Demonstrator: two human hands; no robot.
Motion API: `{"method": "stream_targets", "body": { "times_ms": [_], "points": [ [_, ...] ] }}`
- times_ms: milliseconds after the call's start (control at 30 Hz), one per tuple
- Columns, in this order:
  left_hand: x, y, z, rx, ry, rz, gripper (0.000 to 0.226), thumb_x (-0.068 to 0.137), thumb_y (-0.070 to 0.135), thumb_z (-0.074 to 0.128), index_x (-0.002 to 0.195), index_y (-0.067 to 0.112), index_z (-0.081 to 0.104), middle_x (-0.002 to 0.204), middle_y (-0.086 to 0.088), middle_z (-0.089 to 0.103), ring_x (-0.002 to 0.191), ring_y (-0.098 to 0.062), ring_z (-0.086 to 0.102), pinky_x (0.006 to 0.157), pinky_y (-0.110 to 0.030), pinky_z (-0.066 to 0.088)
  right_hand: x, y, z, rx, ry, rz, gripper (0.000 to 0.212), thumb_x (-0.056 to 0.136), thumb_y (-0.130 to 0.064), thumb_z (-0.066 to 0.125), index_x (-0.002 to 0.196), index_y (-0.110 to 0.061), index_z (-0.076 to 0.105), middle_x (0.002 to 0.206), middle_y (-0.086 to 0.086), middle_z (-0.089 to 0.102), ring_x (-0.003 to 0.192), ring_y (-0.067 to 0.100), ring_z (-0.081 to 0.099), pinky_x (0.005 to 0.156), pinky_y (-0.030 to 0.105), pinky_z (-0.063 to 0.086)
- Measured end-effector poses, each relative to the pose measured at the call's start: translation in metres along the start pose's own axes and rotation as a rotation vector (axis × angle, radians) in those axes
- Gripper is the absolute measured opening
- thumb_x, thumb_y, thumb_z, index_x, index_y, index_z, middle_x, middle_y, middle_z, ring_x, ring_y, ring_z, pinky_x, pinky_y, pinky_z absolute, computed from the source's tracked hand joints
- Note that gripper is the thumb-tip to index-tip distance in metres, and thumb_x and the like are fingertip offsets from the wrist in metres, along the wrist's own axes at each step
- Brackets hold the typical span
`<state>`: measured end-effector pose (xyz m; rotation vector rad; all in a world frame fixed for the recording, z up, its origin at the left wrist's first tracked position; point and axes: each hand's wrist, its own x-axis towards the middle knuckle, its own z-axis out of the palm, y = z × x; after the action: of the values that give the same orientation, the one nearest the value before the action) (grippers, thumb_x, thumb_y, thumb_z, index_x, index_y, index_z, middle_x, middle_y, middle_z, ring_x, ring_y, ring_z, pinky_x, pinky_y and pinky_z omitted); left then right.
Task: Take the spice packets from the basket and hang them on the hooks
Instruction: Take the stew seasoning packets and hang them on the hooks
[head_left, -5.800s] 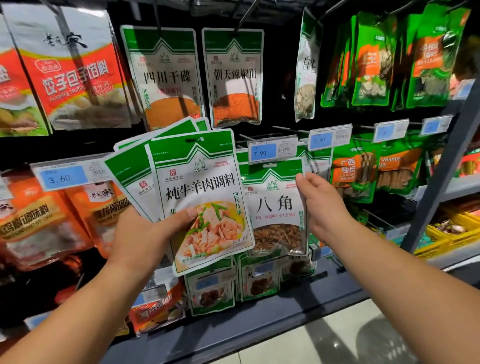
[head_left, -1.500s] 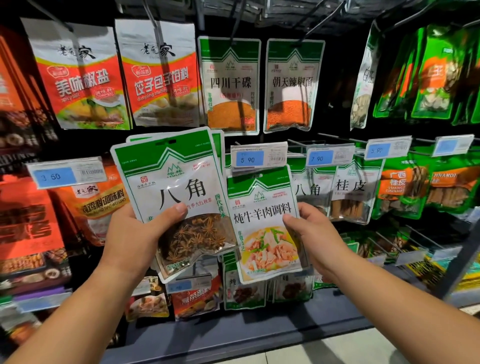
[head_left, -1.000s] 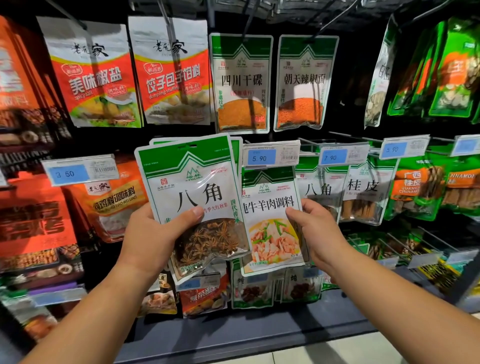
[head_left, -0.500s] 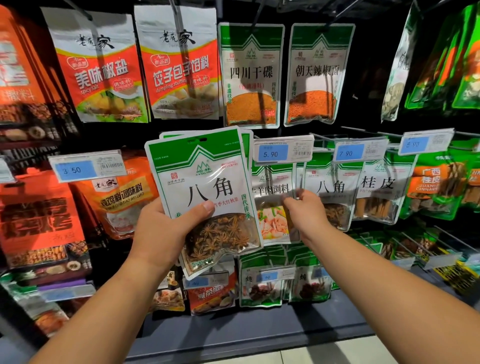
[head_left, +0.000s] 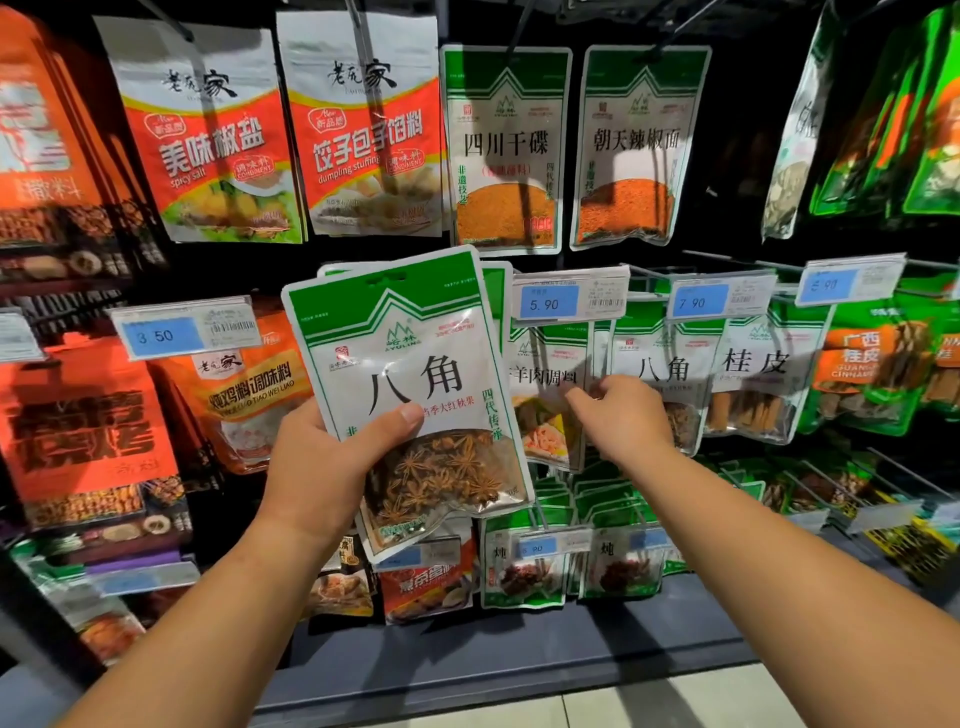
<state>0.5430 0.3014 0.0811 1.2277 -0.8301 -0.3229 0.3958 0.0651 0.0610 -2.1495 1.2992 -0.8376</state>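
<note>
In the head view, the left hand (head_left: 317, 467) holds a small stack of green and white spice packets. The front one is a star anise packet (head_left: 415, 395), with the thumb pressed on its face and the other fingers behind; edges of at least one more packet show behind it, the exact count I cannot tell. The right hand (head_left: 628, 415) reaches to the meat seasoning packet (head_left: 545, 400) hanging under the 5.90 price tag (head_left: 569, 300); its fingers are loosely curled and close together, touching the packet's right edge. Above hang two orange packets and two green ones.
</note>
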Motion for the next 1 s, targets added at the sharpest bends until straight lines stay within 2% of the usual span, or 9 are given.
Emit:
{"method": "stream_targets", "body": {
  "times_ms": [167,367,433,533,667,833,900,967,1000],
  "points": [
    [-0.002,-0.003,0.010,0.030,-0.029,-0.009,0.029,0.077,0.018,0.084,0.104,0.021,0.075,0.106,-0.001,0.079,0.101,-0.022,0.075,0.088,-0.043,0.060,-0.029,-0.001,-0.029,0.058,0.053,-0.116,0.037,0.098,-0.049,0.061,0.079,-0.017,0.064,0.070,0.003,0.066,0.069,0.023,0.064,0.065,0.036,0.052],
    [-0.006,0.000,0.044,0.015,-0.109,-0.026,0.023,0.081,0.012,0.083,0.100,0.023,0.076,0.101,0.005,0.080,0.097,-0.016,0.076,0.083,-0.031,0.059,-0.073,-0.016,-0.059,0.545,-0.139,-0.195,0.057,0.096,-0.061,0.052,0.085,-0.008,0.067,0.087,0.016,0.071,0.081,0.033,0.068,0.085,0.054,0.055],
    [-0.008,0.002,0.053,-0.006,-0.109,-0.048,0.032,0.072,0.018,0.090,0.100,0.021,0.077,0.102,0.002,0.080,0.098,-0.018,0.076,0.088,-0.040,0.059,-0.082,-0.018,-0.066,0.603,-0.165,-0.230,0.054,0.088,-0.068,0.061,0.079,-0.015,0.067,0.079,0.009,0.069,0.074,0.026,0.064,0.078,0.046,0.055],
    [-0.007,0.003,0.064,-0.018,-0.107,-0.065,0.043,0.064,0.025,0.093,0.103,0.021,0.077,0.104,-0.001,0.080,0.100,-0.022,0.076,0.090,-0.042,0.058,-0.087,-0.011,-0.073,0.665,-0.176,-0.250,0.036,0.084,-0.050,0.075,0.072,-0.018,0.063,0.069,-0.002,0.058,0.064,0.011,0.053,0.068,0.032,0.043],
    [-0.013,0.008,0.079,-0.026,-0.158,-0.068,0.048,0.063,0.018,0.089,0.108,0.011,0.073,0.098,-0.003,0.080,0.093,-0.020,0.078,0.079,-0.033,0.063,-0.082,0.011,-0.080,0.674,-0.172,-0.177,0.035,0.094,-0.032,0.073,0.080,-0.006,0.054,0.076,0.019,0.049,0.068,0.018,0.047,0.069,0.036,0.039],
    [-0.014,0.010,0.090,0.021,-0.158,-0.072,0.022,0.080,0.012,0.083,0.099,0.017,0.073,0.082,0.002,0.080,0.069,-0.015,0.075,0.055,-0.020,0.056,-0.075,0.040,-0.090,0.706,-0.152,-0.102,0.076,0.074,-0.068,0.077,0.104,-0.003,0.052,0.089,0.031,0.052,0.073,0.035,0.045,0.071,0.043,0.035],
    [-0.011,0.010,0.089,0.016,-0.143,-0.074,0.023,0.082,0.014,0.081,0.104,0.011,0.073,0.079,-0.002,0.079,0.066,-0.015,0.074,0.054,-0.021,0.055,-0.071,0.053,-0.098,0.731,-0.134,-0.064,0.052,0.084,-0.056,0.075,0.104,-0.010,0.062,0.097,0.034,0.061,0.078,0.039,0.056,0.075,0.043,0.043],
    [-0.008,0.009,0.085,0.016,-0.117,-0.073,0.027,0.083,0.015,0.080,0.107,0.006,0.072,0.076,-0.003,0.078,0.062,-0.011,0.072,0.052,-0.020,0.052,-0.067,0.069,-0.106,0.740,-0.113,-0.019,0.008,0.099,-0.027,0.067,0.098,-0.019,0.069,0.096,0.014,0.075,0.087,0.029,0.068,0.080,0.041,0.052],
    [-0.007,0.008,0.084,0.017,-0.103,-0.077,0.029,0.084,0.017,0.080,0.108,0.004,0.072,0.075,-0.002,0.077,0.060,-0.010,0.070,0.051,-0.021,0.051,-0.065,0.078,-0.110,0.725,-0.115,0.017,0.009,0.101,-0.020,0.063,0.097,-0.023,0.070,0.099,0.009,0.077,0.091,0.026,0.071,0.083,0.042,0.055]
  ]
}}
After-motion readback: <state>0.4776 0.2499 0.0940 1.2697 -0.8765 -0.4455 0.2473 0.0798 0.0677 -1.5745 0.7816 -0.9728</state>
